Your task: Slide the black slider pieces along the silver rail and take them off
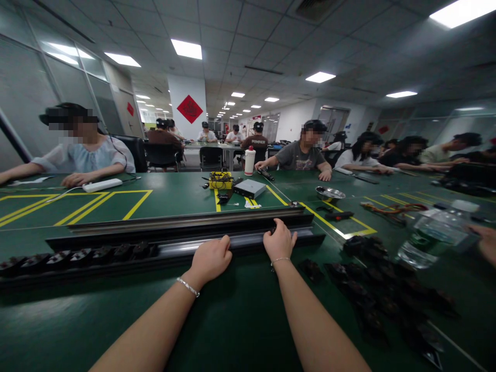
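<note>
Right, head view, and both of our arms are stretched out over the green table (240,330) to the long black rail (163,243) lying crosswise in front of us. Our right hand (279,241) is hooked over the top of it near its right end, fingers folded down and clamped on the rail. Our left hand (211,257) sits just beside, knuckles up on the rail's shiny middle groove. The fingers are curled in, but we cannot tell whether they actually close on the lip or only press on it.

Off to the left, a row of clips (77,256) sits seated in the groove. A loose pile of clips (372,294) lies on the mat to our right, near the rail's end.

To handle this well, we judge the rail should stay flat and square to us. It is long, so any lift at our end could tip the seated row. The right hand would best anchor it while the left does the fine work along the groove.

One thing to watch is the water bottle (436,235) lying on its side beyond the pile, with a neighbour's hand (486,244) at the frame edge. A bowl (329,194) stands well behind.
</note>
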The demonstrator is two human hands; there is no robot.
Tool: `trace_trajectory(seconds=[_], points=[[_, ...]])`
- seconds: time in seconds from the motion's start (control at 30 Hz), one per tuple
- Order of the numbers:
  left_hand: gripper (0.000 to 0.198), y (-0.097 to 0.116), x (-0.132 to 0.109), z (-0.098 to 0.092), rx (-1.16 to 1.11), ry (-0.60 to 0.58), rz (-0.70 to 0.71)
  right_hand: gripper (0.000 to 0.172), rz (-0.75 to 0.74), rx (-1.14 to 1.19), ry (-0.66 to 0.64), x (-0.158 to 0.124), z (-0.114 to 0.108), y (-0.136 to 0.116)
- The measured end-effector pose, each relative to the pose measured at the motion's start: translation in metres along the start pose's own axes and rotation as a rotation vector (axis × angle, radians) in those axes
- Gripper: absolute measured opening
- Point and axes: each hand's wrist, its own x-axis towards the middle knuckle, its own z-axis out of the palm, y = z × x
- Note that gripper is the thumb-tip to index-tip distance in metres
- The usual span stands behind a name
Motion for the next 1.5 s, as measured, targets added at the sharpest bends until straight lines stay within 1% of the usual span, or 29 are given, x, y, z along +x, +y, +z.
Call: trace_trajectory(seconds=[0.23, 0.63, 0.8, 0.97, 1.13, 1.5], points=[[0.015, -0.0021, 0.001, 0.0017, 0.009, 0.013, 0.021, 0.047, 0.006, -0.005, -0.005, 0.001, -0.0014, 0.0004], [0.014, 0.0023, -0.0001, -0.0027, -0.008, -0.03, -0.027, 0.047, 0.015, -0.021, -0.027, 0.0025, 0.0, 0.0024], [0.014, 0.0008, 0.0, -0.0008, 0.0, -0.004, 0.005, 0.047, 0.021, -0.01, -0.004, 0.0026, 0.0024, 0.0045], [0.015, -0.0002, -0.0001, 0.0008, 0.002, 0.007, 0.012, 0.046, 0.018, 0.0, -0.01, 0.0012, 0.0015, 0.0024], [0.014, 0.0013, -0.0003, -0.002, 0.003, -0.011, -0.008, 0.046, 0.033, -0.014, -0.032, 0.0014, 0.0002, 0.0006], [0.015, 0.0051, -0.0016, -0.0071, -0.017, -0.037, -0.04, 0.045, 0.046, -0.021, -0.004, 0.0027, 0.0005, 0.003]])
